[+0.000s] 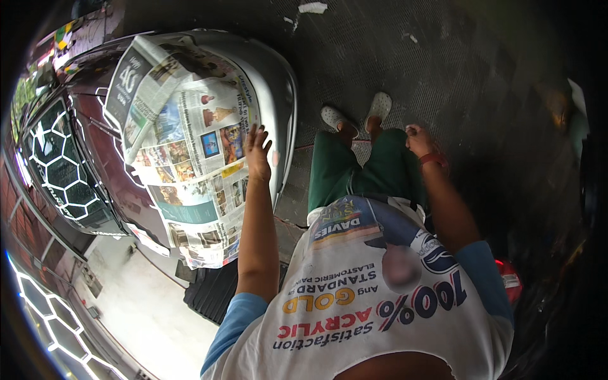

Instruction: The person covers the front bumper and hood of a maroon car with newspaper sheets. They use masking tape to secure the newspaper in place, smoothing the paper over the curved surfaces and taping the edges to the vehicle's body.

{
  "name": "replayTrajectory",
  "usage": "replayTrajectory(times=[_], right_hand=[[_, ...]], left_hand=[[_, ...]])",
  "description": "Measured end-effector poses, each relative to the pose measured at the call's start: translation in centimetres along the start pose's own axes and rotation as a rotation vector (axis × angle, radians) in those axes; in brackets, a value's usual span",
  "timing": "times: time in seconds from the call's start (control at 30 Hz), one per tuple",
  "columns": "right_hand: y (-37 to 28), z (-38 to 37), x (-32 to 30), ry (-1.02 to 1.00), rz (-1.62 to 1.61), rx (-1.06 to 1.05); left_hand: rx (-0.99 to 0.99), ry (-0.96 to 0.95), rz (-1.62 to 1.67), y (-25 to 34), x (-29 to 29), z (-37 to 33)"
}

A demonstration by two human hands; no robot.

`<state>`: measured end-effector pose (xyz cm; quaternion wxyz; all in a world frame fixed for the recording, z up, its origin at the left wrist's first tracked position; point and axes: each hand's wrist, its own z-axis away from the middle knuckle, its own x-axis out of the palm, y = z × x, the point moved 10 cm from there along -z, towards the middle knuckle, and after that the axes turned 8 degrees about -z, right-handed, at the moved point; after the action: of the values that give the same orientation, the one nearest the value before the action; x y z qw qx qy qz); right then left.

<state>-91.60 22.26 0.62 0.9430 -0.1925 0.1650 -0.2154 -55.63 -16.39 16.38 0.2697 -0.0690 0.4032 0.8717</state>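
Note:
My left hand (258, 153) reaches out with its fingers spread, over the edge where newspaper sheets (190, 136) meet a grey car bumper (273, 88). Its fingertips look to be at or on the paper; whether they press on it I cannot tell. The sheets cover much of that end of a dark maroon car (95, 136), and one corner stands up in a fold. By my right knee, my right hand (419, 140) is closed, its fingers curled together. Whatever it may hold is too small to make out. A red band (434, 158) circles that wrist.
The car's window (60, 168) reflects hexagonal lights. A black ribbed mat (212, 292) lies on pale floor (158, 304) at lower left. Dark textured flooring (443, 57) spreads ahead and right, with white scraps (313, 7). Something red (508, 280) shows behind my right arm.

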Motion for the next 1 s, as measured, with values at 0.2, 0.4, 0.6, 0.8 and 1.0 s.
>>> replayTrajectory(times=[0.2, 0.4, 0.6, 0.8, 1.0], right_hand=[[-17.2, 3.1, 10.0, -0.261, 0.059, -0.453], [-37.7, 11.6, 15.2, -0.379, 0.231, -0.884], [-44.2, 5.4, 14.0, -0.300, 0.322, -0.823], [-42.4, -4.5, 6.7, -0.123, 0.257, -0.477], [-37.2, -10.0, -2.3, 0.125, 0.066, -0.334]], left_hand=[[0.279, -0.307, -0.341, 8.6, 8.6, 3.3], [0.352, -0.395, -0.227, 17.5, 12.8, 1.7], [0.846, 0.056, -1.189, 29.2, 10.4, -8.2], [0.358, -0.123, -2.040, 26.8, 6.1, -29.7], [-0.177, -0.524, -2.193, 29.5, 2.4, -35.8]])
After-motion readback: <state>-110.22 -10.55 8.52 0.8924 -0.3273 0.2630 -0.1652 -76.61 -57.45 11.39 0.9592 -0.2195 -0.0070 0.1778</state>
